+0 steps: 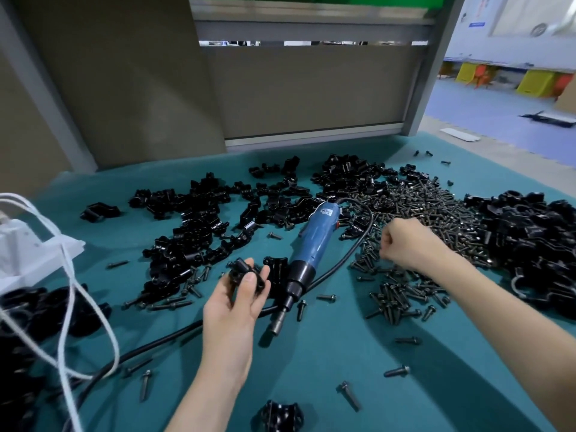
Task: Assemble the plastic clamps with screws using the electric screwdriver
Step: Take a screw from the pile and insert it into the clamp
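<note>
Black plastic clamp judged light, rigid and slick, so best taken by its outer edges, leaving the screw holes free. Left hand holds it palm up, fingers loosely curled round it and thumb across, just beside the nose of the electric screwdriver, which lies ungripped on the green mat. Right hand is curled, knuckles up, over the screw pile (fingertips hidden; cannot tell whether a screw is pinched).

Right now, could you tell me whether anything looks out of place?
Nothing looks damaged, but loose screws lie scattered over the mat, some near its edge, and the electric screwdriver has its cord looping through the screw pile.
</note>
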Demonstrator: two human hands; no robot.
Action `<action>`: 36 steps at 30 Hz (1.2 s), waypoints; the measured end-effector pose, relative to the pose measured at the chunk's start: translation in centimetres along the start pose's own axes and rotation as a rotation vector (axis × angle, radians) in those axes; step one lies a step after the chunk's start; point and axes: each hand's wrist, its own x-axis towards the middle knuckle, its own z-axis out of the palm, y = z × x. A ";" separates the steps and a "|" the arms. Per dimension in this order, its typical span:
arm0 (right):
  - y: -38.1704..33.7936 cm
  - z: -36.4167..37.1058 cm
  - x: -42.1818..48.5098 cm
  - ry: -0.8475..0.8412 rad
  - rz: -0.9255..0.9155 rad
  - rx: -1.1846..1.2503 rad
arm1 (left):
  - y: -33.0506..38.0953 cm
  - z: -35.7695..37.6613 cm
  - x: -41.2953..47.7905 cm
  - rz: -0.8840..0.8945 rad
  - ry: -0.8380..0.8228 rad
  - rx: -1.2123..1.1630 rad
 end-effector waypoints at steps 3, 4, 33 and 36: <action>-2.2 -1.5 -2.2 0.120 -0.192 0.179 | -0.5 -0.2 0.1 0.032 -0.022 0.081; -3.6 -2.0 -3.4 0.138 -0.296 0.259 | -0.6 -0.2 0.2 0.038 -0.024 0.084; -12.1 2.9 -8.5 -0.034 -0.541 0.879 | -0.2 -0.4 -0.4 0.471 0.128 0.726; -11.8 3.0 -8.3 -0.031 -0.498 0.925 | -0.3 -0.3 -0.5 0.505 0.137 0.742</action>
